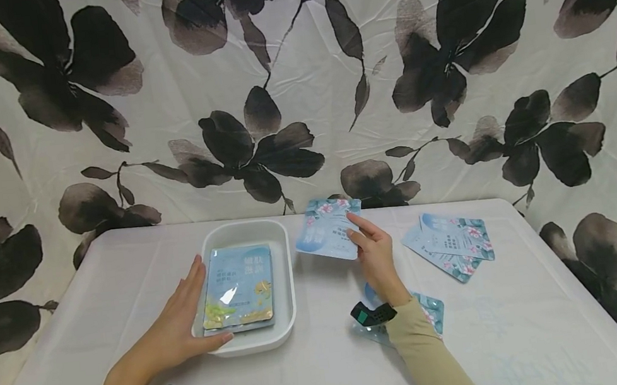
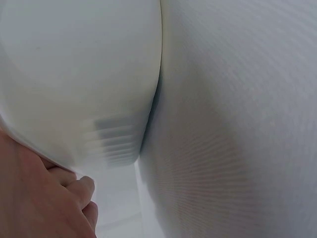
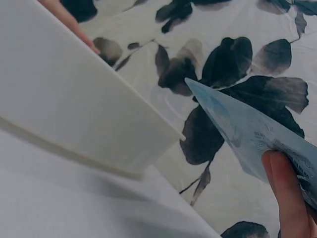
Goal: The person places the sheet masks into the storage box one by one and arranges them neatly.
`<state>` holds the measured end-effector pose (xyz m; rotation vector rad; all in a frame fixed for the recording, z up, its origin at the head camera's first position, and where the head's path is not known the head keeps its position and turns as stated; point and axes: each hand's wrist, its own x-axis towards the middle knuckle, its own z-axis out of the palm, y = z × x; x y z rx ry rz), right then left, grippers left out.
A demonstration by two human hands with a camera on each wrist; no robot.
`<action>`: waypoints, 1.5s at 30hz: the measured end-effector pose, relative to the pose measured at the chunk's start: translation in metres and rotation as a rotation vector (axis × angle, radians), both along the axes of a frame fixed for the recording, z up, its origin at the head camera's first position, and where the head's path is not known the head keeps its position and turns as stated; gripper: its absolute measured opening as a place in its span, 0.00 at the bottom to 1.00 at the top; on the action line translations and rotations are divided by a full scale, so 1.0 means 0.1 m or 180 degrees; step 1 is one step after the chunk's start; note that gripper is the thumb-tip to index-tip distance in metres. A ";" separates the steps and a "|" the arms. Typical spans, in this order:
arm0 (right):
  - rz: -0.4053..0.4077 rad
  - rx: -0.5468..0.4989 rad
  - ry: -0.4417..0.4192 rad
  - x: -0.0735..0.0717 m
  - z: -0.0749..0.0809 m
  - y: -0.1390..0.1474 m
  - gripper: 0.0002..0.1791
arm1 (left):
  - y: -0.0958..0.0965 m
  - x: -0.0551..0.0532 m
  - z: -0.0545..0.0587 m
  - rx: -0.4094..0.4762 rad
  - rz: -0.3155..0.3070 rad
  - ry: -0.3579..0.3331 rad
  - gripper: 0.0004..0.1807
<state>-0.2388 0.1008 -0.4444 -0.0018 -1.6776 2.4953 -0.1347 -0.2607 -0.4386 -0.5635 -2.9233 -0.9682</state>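
Observation:
My right hand [image 1: 376,258] pinches a light blue sachet [image 1: 327,231] with pink flowers, right of the white tray [image 1: 289,283]. The right wrist view shows that sachet [image 3: 237,131] tilted, one fingertip against its face. Along the tray's left side lies my left hand [image 1: 172,325], fingers extended at the rim and thumb at the front corner. Seen low from the left wrist, the hand [image 2: 59,193] sits right at the edge of the tray [image 2: 74,74]. Inside the tray, a blue sachet with yellow and green print [image 1: 237,286] lies on top of another.
Two overlapping flowered sachets [image 1: 456,238] lie on the table at the right. Nearer the front, more flowered packaging [image 1: 433,311] is partly hidden under my right forearm. A floral cloth [image 1: 284,81] hangs behind the white table [image 1: 329,374].

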 end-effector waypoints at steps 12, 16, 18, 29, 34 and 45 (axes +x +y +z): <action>0.0639 -0.0207 0.0165 0.07 0.15 -0.12 0.27 | -0.01 -0.01 -0.01 -0.0002 -0.0022 0.0046 0.71; 0.0842 -0.0192 0.0167 0.10 0.16 -0.17 0.28 | -0.01 -0.01 -0.01 -0.0001 -0.0027 0.0038 0.71; 0.0911 -0.0124 0.0168 0.11 0.17 -0.19 0.28 | -0.01 -0.01 -0.01 -0.0001 -0.0024 0.0032 0.71; 0.1349 0.0238 0.0180 0.18 0.19 -0.34 0.28 | -0.01 0.00 0.00 0.0009 -0.0038 0.0054 0.70; 0.1501 0.0473 0.0166 0.23 0.20 -0.43 0.28 | -0.01 0.00 0.00 -0.0002 -0.0033 0.0044 0.71; 0.1888 0.1171 0.0189 0.34 0.29 -0.69 0.30 | 0.00 0.01 -0.02 0.0000 -0.0023 0.0035 0.71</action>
